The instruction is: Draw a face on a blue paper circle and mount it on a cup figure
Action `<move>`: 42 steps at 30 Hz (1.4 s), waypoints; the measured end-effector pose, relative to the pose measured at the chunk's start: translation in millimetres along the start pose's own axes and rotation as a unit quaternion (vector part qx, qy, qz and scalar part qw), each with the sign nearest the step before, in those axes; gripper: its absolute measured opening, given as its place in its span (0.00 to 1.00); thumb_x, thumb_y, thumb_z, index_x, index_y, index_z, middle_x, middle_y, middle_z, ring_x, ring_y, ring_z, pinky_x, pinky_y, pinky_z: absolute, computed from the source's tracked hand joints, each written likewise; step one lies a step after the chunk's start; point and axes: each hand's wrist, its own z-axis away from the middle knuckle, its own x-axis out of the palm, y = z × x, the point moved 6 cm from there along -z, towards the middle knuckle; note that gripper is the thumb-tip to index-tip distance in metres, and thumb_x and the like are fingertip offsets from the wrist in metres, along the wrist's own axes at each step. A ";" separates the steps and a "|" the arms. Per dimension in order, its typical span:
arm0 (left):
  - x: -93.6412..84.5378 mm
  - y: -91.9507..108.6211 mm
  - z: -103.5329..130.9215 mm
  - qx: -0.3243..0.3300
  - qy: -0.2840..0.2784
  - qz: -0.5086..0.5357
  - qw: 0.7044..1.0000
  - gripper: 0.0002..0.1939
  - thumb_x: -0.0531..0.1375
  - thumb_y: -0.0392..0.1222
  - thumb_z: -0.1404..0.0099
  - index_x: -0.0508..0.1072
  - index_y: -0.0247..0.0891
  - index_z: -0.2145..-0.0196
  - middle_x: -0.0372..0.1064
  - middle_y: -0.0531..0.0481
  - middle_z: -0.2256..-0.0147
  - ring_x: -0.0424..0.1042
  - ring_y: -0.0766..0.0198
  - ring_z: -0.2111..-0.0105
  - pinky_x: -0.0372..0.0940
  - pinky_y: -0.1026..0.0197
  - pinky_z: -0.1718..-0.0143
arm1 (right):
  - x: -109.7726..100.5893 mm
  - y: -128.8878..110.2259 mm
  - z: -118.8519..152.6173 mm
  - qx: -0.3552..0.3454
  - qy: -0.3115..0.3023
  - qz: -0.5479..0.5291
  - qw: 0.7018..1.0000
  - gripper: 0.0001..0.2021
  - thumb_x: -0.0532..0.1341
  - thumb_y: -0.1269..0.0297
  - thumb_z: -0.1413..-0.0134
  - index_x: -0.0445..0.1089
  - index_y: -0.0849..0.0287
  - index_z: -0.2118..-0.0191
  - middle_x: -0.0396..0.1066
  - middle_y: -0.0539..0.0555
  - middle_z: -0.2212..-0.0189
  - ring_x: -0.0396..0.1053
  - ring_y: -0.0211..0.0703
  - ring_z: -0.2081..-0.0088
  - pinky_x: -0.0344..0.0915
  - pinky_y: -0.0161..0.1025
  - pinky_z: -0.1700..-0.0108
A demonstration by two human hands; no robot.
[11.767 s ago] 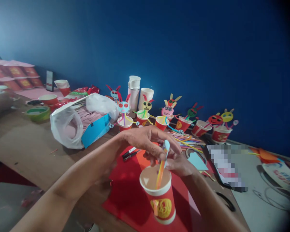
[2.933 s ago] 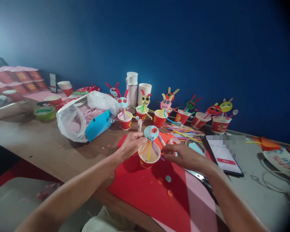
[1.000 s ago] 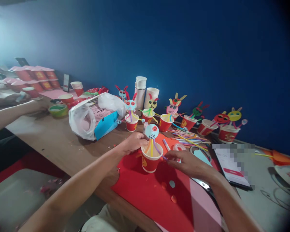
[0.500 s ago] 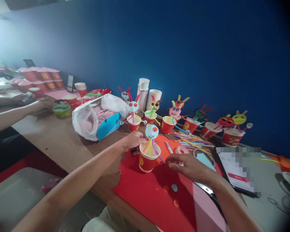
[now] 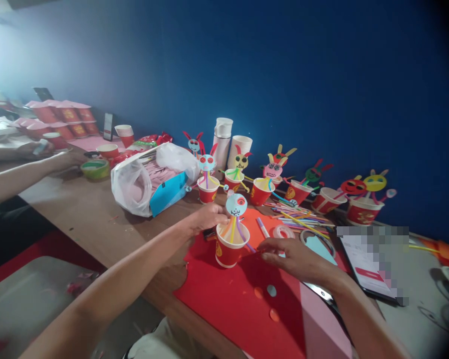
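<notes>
An upright, tapering red paper cup [image 5: 227,256] stands on smooth red paper [image 5: 243,309] between the hands, the left hand [image 5: 208,218] nearer, curled beside its rim, grip hidden. The right hand [image 5: 290,257] seems to pinch the slanting purple straw [image 5: 241,228] beneath a flat, round paper head [image 5: 236,205].

Milky glare spreads from beyond the table's [image 5: 97,219] left end, blurring that corner; rightward the light dims (the picture's right corners turn black). Shadow darkens the red sheet [image 5: 224,304] below the right hand [image 5: 288,257].
</notes>
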 end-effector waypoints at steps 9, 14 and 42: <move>0.5 -3.1 -1.6 -0.007 -0.005 0.000 1.000 0.10 0.56 0.31 0.56 0.74 0.30 0.74 0.70 0.51 0.79 0.69 0.65 0.75 0.61 0.64 0.71 | 0.8 0.8 -0.1 0.003 -0.003 -0.003 1.000 0.15 0.54 0.54 0.45 0.71 0.55 0.57 0.74 0.54 0.61 0.70 0.46 0.62 0.64 0.41 0.59; 0.3 -5.2 -3.5 -0.007 -0.009 0.001 1.000 0.09 0.57 0.31 0.56 0.74 0.30 0.74 0.70 0.51 0.79 0.68 0.65 0.76 0.61 0.64 0.71 | 0.6 0.9 -0.2 0.004 -0.003 -0.004 1.000 0.15 0.54 0.54 0.45 0.71 0.55 0.57 0.74 0.55 0.61 0.70 0.47 0.62 0.64 0.41 0.59; 3.4 -1.9 -1.3 0.012 -0.043 -0.011 0.999 0.09 0.58 0.33 0.56 0.74 0.30 0.74 0.70 0.51 0.78 0.68 0.66 0.76 0.62 0.64 0.70 | 0.2 -1.9 1.5 -0.002 -0.005 -0.002 1.000 0.15 0.54 0.53 0.44 0.70 0.55 0.57 0.73 0.54 0.61 0.70 0.46 0.62 0.63 0.40 0.60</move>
